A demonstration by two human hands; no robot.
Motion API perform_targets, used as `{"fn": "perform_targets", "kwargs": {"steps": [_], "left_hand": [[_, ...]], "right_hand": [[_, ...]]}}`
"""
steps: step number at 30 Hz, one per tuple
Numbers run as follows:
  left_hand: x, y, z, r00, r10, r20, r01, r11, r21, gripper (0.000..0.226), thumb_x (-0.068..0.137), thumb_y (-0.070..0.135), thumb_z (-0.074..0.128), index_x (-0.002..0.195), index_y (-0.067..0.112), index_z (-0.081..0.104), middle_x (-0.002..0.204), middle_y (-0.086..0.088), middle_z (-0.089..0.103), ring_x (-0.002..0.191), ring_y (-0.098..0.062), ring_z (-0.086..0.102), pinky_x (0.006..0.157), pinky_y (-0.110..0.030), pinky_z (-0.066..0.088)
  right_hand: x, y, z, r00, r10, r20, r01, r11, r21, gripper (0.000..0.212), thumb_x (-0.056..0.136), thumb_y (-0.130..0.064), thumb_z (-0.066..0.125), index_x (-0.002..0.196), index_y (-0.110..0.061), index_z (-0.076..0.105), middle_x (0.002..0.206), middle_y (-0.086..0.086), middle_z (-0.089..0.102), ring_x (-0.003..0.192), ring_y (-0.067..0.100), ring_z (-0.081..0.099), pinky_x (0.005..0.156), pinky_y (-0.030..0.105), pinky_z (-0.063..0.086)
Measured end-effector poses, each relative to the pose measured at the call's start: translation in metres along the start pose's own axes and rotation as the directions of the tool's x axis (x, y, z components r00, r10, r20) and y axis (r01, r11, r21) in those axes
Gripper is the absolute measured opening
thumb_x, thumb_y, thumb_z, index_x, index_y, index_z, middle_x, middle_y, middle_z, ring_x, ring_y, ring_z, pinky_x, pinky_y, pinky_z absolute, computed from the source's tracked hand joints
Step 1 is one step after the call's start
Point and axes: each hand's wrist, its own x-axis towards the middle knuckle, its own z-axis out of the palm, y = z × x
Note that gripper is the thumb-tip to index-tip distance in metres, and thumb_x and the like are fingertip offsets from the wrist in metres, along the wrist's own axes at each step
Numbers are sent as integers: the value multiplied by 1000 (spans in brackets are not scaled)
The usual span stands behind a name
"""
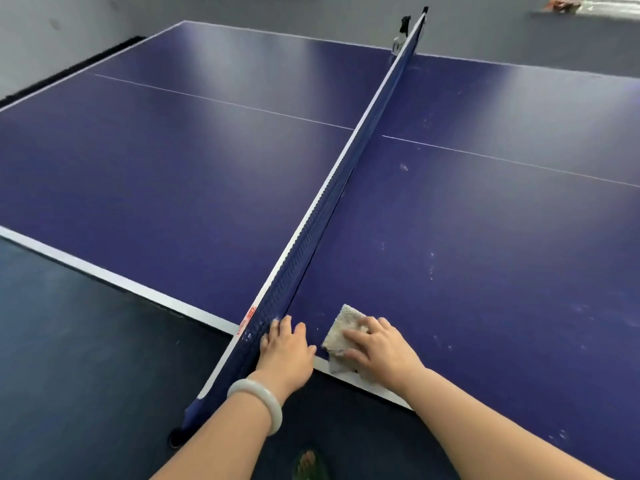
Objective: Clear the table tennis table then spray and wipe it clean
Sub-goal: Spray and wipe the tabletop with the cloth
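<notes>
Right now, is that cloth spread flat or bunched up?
Mostly flat. The cloth lies on the table under the right hand, one corner over the near edge.

**Out of sight, cut off, unclear**

Bench [485, 237]: right end runs off the frame edge; far left corner cut too.
Cloth [341, 329]: near part covered by the right hand [381, 344].
Net [311, 244]: red print at the near end too small to read; near clamp hidden behind the left forearm.
Far net post [401, 31]: small, details unclear.
Top right corner: orange-and-white object [568, 5], cropped, unidentifiable.
Bottom edge: foot [308, 462], blurred and cut.
</notes>
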Motion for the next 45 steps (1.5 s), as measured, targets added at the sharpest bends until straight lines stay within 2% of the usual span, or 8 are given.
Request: {"fn": "perform_targets", "kwargs": {"steps": [4, 7, 13, 18, 21, 25, 32, 45], "left_hand": [[7, 8, 5, 997, -55, -56, 51, 996, -74, 54, 103, 38, 36, 150, 14, 24, 161, -13, 8, 149, -33, 2, 120, -47, 13], [8, 32, 11, 987, -87, -139, 69, 989, -127, 51, 104, 35, 35, 150, 14, 25, 160, -12, 11, 149, -31, 5, 120, -44, 14], [10, 104, 37, 940, -98, -326, 66, 992, -106, 33, 100, 31, 40, 131, 20, 41, 133, -2, 38, 119, -20, 36, 102, -31, 35], [21, 149, 61, 906, -334, -259, 284, 935, -213, 65, 102, 38, 37, 155, 11, 10, 160, -13, 7, 149, -30, 7, 121, -40, 14], [15, 158, 69, 858, -401, -322, 333, 910, -247, 70, 89, 36, 61, 143, -3, 41, 150, -23, 38, 140, -36, 35, 114, -46, 35], [4, 142, 88, 837, -437, -330, 374, 897, -237, 61, 90, 31, 34, 138, -5, 48, 148, -25, 40, 138, -39, 39, 111, -47, 23], [46, 84, 67, 801, -433, -412, 405, 900, -159, 66, 89, 30, 26, 150, 5, 33, 159, -16, 21, 148, -33, 16, 118, -54, 18], [86, 75, 56, 698, -564, -440, 485, 825, -290, 65, 98, 38, 15, 154, 5, 19, 159, -17, 23, 147, -34, 22, 118, -54, 23]], "right_hand": [[1, 24, -3, 996, -86, -30, 89, 988, 126, 39, 101, -52, 35, 127, -38, 61, 135, -13, 47, 117, 12, 40, 103, 23, 32], [11, 58, -16, 982, 19, -186, 9, 989, 145, 33, 104, -35, 41, 122, -26, 66, 125, -10, 56, 117, 15, 44, 101, 22, 33], [35, 98, -24, 993, -47, -106, 44, 999, -26, 46, 104, -32, 38, 148, -19, 39, 156, -2, 32, 143, 20, 27, 116, 31, 24], [69, 107, -20, 983, -170, -76, 166, 985, -52, 54, 105, -38, 30, 155, -20, 22, 163, -3, 10, 151, 14, 5, 121, 27, 0], [91, 111, -20, 984, -160, -84, 161, 987, 4, 53, 105, -37, 29, 154, -18, 24, 163, -4, 11, 151, 12, 4, 120, 24, -7], [95, 111, -12, 981, -109, -159, 129, 984, 121, 49, 104, -32, 31, 152, -19, 32, 161, -8, 19, 149, 7, 11, 123, 32, -1], [98, 106, -1, 968, -99, -230, 108, 994, 29, 56, 100, -41, 29, 149, -16, 37, 159, -5, 27, 149, 11, 17, 123, 37, 5], [97, 100, -2, 968, -82, -236, 82, 997, -8, 63, 97, -48, 21, 148, -16, 39, 158, -5, 29, 148, 11, 20, 123, 38, 7]]}}
